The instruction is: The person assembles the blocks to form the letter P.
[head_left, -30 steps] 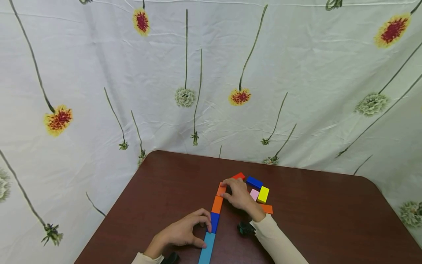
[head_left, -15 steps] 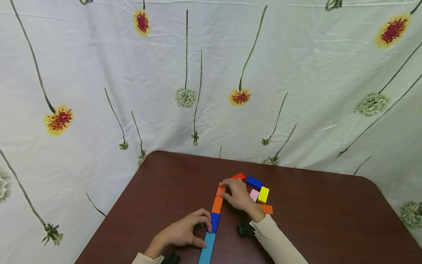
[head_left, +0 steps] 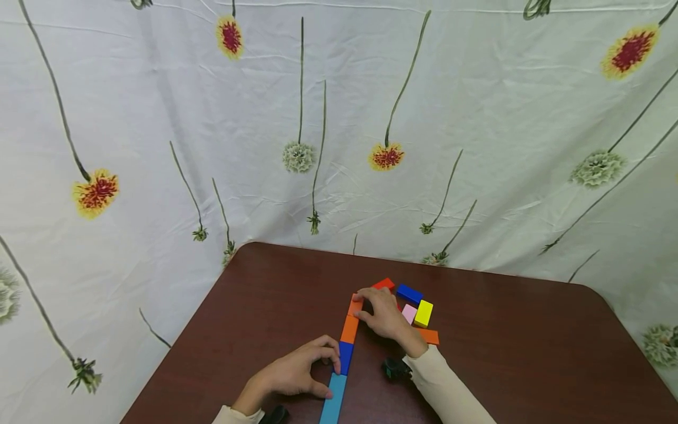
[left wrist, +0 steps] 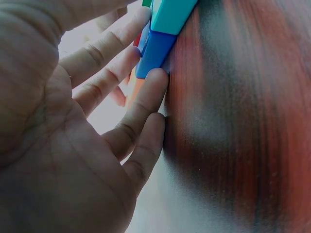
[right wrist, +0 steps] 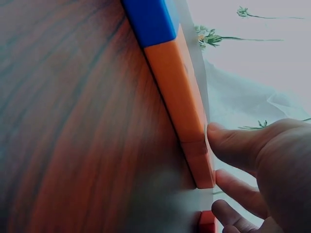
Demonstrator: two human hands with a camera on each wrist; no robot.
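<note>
White cloth (head_left: 254,106) is hanging behind, showing printed red-and-yellow flowers (head_left: 386,157) and pale seed heads (head_left: 299,157); dark brown counter (head_left: 519,341) is extending before it.

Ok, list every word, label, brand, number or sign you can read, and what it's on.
None can be read.
The blocks and flowered cloth show no lettering; any marking on the black device beside the right sleeve is too small to read.

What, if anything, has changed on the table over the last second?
Nothing visibly: nothing moved along the table, was taken hold of or let go. The left hand stays beside the row's light-blue block and blue block, the right hand at its far orange block. The loose yellow block lies as before.
</note>
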